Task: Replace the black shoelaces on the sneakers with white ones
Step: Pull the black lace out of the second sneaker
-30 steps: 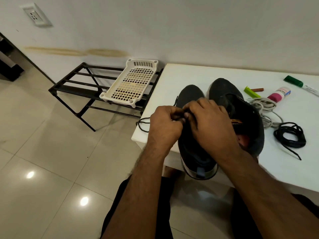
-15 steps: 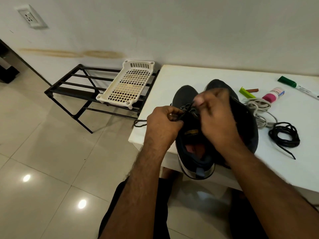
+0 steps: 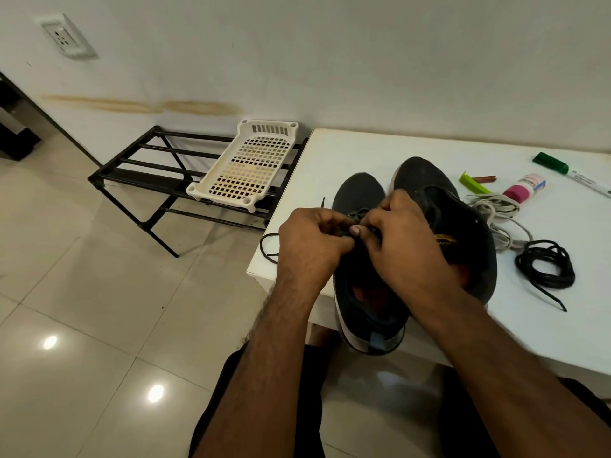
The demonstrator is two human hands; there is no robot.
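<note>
Two black sneakers stand side by side on the white table, toes toward the wall. Over the lacing of the left sneaker my left hand and my right hand meet, each pinching its black lace. A loose end of that black lace loops off the table's left edge. The right sneaker sits partly behind my right hand, and no lace shows on it. A removed black lace lies coiled on the table at the right. The white laces lie bundled beside the right sneaker.
A green clip, a pink-capped tube and a green-capped marker lie at the table's back right. A black metal rack with a white perforated tray stands on the tiled floor left of the table.
My right hand, which had pulled up and away from the shoe half a second ago, has come back down to the lacing beside my left hand.
</note>
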